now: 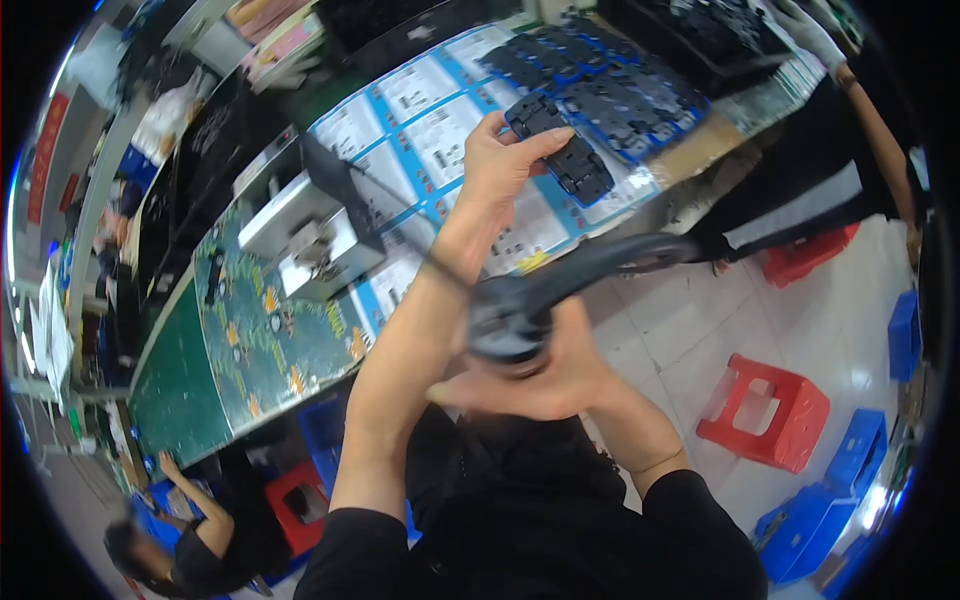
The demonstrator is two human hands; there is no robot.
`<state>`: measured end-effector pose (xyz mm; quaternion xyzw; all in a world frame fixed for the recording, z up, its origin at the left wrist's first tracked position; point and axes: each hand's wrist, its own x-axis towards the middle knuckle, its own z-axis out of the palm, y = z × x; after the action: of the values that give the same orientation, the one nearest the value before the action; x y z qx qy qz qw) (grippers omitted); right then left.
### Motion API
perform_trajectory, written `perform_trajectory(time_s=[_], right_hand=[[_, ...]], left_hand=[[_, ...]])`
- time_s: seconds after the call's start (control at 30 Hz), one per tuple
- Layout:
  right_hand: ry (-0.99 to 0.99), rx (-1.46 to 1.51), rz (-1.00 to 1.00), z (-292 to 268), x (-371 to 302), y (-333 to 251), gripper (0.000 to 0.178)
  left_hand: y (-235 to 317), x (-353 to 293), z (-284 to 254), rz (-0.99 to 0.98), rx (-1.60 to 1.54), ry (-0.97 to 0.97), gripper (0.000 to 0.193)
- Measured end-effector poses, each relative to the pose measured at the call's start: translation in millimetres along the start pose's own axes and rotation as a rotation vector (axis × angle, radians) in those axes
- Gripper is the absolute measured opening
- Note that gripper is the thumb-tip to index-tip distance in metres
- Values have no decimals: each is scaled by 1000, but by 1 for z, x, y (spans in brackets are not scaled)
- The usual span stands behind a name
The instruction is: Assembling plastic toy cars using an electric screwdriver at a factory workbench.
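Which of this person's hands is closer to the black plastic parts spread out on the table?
The left. The left hand is just beside the black plastic parts, holding a similar piece. The right hand is farther off, nearer the body, with a blurred black device.

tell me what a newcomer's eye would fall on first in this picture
Probably the blurred black device at the right hand, mid-picture. Next, the left hand farther up, holding a black, blue-edged part over the blue-and-white sheet. Then the bright red stool on the pale floor, at right.
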<state>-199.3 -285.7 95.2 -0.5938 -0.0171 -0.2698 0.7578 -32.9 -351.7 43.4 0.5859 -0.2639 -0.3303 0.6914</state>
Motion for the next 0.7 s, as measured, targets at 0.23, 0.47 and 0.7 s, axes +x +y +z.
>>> perform_trajectory(time_s=[0.23,0.47,0.7], right_hand=[[126,14,-108,-7,13,-1,23],[34,115,-462,89,100,19,12],[-15,-208,-630,135,152,68,14]], left_hand=[[94,-137,-140,192,-456,149,24],[38,-227,-239,137,-305,548,34],[-2,-229,-247,172,-310,558,22]])
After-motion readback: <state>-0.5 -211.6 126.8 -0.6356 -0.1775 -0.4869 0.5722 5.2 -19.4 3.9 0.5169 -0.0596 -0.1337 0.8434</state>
